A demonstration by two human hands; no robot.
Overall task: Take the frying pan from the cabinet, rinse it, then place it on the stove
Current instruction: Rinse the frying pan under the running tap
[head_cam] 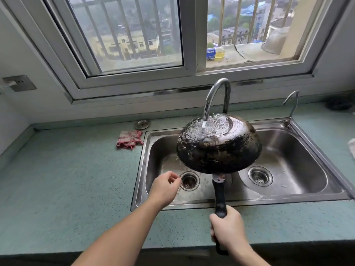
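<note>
Our right hand [227,228]: fingers wrapped firmly round the end of the black handle. Frying pan [219,148]: upside down over the sink [299,150], charred base upward, long axis running from us toward the window. Faucet [218,93]: water striking the base. Our left hand [165,187]: loosely curled, holding nothing, above the left basin.

I log one legible marking: the brand word PEPSI, in white letters on the blue label [210,53] of a plastic bottle [218,53] on the outer ledge [253,52]. From my view the letters read reversed. Any finer print on that label is too small to tell.
</note>
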